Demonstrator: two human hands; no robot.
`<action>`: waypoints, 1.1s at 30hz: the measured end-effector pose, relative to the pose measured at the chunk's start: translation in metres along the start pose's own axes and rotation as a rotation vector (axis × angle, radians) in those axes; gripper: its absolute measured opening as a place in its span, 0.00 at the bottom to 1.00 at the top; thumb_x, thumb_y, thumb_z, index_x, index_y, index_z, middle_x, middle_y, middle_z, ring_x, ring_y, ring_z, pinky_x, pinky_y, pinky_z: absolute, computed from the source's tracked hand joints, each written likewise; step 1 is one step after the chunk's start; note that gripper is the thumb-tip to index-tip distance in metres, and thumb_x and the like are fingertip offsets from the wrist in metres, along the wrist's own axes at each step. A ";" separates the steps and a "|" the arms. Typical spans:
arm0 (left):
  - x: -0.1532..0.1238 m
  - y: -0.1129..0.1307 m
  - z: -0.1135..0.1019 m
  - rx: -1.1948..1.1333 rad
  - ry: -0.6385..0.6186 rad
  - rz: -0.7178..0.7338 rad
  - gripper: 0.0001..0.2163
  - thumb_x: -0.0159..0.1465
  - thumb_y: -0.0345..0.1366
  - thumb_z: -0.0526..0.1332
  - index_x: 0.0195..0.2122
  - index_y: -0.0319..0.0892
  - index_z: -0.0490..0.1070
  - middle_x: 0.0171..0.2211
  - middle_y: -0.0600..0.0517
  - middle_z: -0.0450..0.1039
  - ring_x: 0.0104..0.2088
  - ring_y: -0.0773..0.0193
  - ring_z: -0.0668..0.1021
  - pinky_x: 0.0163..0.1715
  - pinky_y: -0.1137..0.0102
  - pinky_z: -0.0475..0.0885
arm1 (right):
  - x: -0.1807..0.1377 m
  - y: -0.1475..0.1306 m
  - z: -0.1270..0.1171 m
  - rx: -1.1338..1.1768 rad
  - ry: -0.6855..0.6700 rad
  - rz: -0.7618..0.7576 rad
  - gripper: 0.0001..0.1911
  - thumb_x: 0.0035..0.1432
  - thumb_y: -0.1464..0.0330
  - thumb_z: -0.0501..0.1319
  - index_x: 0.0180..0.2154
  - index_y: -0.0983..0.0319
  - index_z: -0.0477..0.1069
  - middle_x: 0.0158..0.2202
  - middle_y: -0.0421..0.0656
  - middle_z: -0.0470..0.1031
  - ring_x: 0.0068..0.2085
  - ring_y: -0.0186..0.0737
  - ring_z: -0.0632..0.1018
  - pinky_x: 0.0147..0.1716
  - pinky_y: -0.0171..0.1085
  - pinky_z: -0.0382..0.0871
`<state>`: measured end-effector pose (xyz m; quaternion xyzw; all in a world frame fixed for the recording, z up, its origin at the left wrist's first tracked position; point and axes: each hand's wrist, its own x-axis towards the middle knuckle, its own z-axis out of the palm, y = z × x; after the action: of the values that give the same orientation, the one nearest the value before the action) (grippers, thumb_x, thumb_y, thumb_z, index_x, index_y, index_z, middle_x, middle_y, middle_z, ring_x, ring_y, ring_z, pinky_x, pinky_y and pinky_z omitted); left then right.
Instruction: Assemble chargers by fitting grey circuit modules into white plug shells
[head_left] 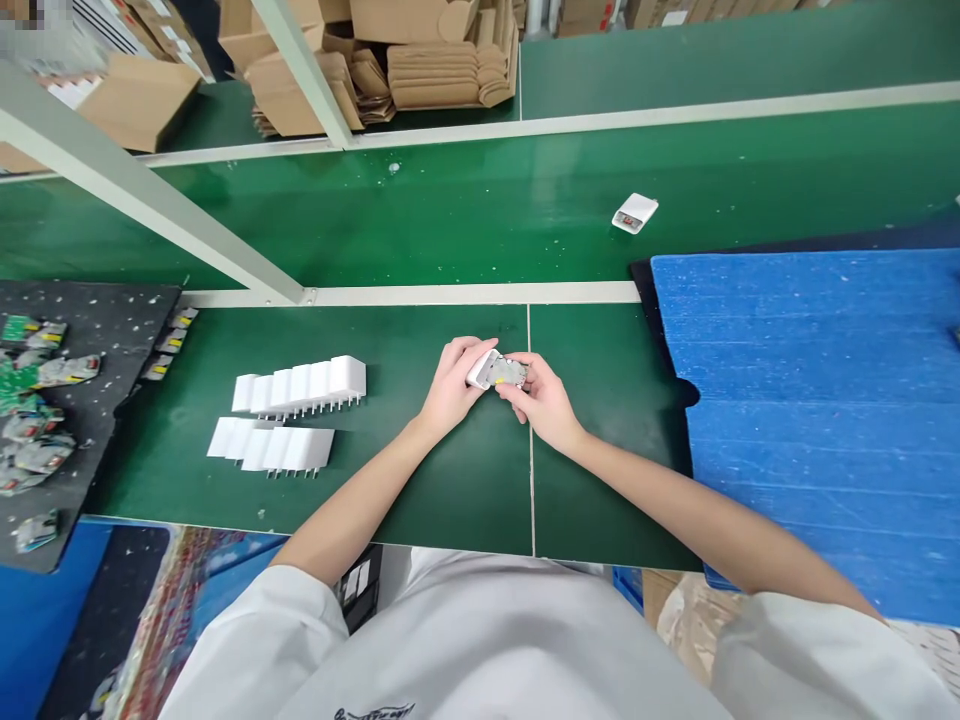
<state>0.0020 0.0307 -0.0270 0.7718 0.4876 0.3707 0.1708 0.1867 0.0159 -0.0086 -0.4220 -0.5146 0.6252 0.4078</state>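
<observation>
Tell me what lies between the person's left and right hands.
A white case and the grey part at its open end; the head view shows both.

Beyond the green strip (pixel 480 230) we see a green shelf (pixel 675 75) carrying folded cardboard (pixel 435 75), with an open carton (pixel 139 95) beyond the strip's left part. Along the strip's near edge we find a pale rail (pixel 450 296); nearer us, toward its right end, lies a blue board (pixel 817 430).

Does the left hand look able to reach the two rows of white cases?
Probably yes: nothing stands between the left hand and the rows of white cases, though it is holding a separate white case.
</observation>
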 end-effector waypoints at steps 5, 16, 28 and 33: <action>-0.001 -0.001 0.001 0.017 -0.007 0.021 0.18 0.70 0.41 0.61 0.60 0.48 0.71 0.52 0.44 0.70 0.53 0.54 0.74 0.54 0.60 0.73 | 0.001 -0.001 -0.001 0.079 -0.028 0.001 0.29 0.50 0.50 0.73 0.47 0.56 0.67 0.31 0.35 0.74 0.21 0.30 0.68 0.18 0.35 0.62; -0.003 -0.001 0.007 0.058 0.065 0.146 0.18 0.71 0.39 0.61 0.62 0.50 0.68 0.51 0.44 0.68 0.51 0.55 0.74 0.51 0.59 0.73 | 0.005 0.007 0.000 0.148 -0.025 -0.058 0.29 0.49 0.52 0.75 0.43 0.58 0.64 0.28 0.32 0.72 0.20 0.27 0.67 0.17 0.31 0.60; -0.003 0.003 0.008 0.131 0.108 0.195 0.22 0.71 0.35 0.60 0.65 0.53 0.63 0.52 0.45 0.66 0.52 0.54 0.71 0.51 0.60 0.72 | 0.001 0.012 0.004 -0.015 0.025 -0.053 0.30 0.51 0.47 0.72 0.43 0.56 0.60 0.31 0.34 0.74 0.20 0.27 0.67 0.16 0.30 0.62; -0.002 0.003 0.006 0.111 0.042 0.194 0.29 0.70 0.39 0.61 0.70 0.48 0.53 0.54 0.42 0.62 0.54 0.52 0.71 0.54 0.57 0.73 | -0.004 0.009 0.002 -0.127 -0.012 -0.188 0.26 0.61 0.49 0.64 0.50 0.56 0.59 0.40 0.42 0.76 0.26 0.30 0.71 0.19 0.31 0.65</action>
<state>0.0076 0.0278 -0.0300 0.8157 0.4337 0.3742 0.0807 0.1852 0.0105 -0.0169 -0.3933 -0.5927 0.5529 0.4339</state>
